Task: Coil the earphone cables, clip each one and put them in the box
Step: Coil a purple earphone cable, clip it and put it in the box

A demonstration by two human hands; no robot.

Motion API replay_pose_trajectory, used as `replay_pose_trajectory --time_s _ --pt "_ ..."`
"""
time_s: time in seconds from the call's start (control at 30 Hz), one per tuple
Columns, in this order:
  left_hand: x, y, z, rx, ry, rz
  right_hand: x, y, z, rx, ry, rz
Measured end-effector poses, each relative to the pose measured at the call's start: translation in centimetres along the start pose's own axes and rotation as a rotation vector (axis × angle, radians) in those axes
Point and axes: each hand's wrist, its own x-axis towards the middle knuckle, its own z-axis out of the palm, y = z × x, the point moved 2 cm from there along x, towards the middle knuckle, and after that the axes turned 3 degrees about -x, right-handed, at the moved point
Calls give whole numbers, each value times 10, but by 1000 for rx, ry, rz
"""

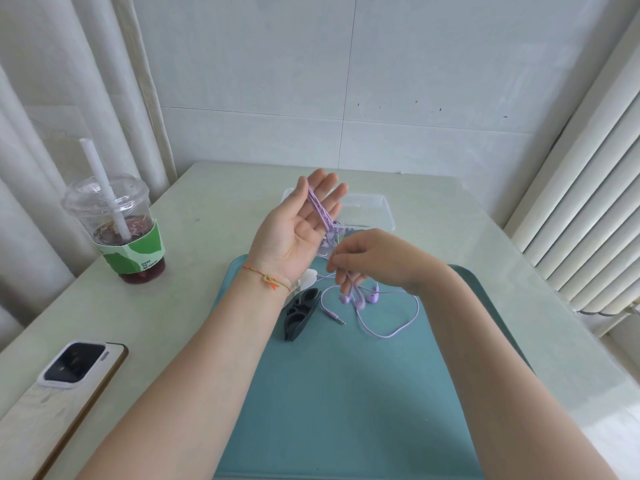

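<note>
Your left hand point(300, 223) is held flat, palm up, fingers straight, with purple cable point(320, 209) looped round them above the teal mat point(346, 393). Your right hand point(367, 261) pinches the cable's loose end over the mat. The clear box point(377, 209) beyond the mat is half hidden by your hands, its contents unclear.

Left hand point(298, 230) raised, palm up, fingers straight; right hand point(367, 261) pinching, fingers curled.

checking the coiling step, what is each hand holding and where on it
The left hand has purple cable wound round its straight fingers; the right hand pinches the same cable's loose end near the earbuds.
</note>
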Motion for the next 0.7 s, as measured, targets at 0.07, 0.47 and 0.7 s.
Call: replay_pose_trajectory --time_s 0.07,0.47,0.7 --pt "2 -1 -3 126 43 71 -1 -1 -1 -40 3 12" --pt "4 -21 -17 1128 8 -26 -5 -11 -11 -123 186 -13" --pt "-6 -19 -6 1069 34 -314 1 -7 -13 -164 348 -83"
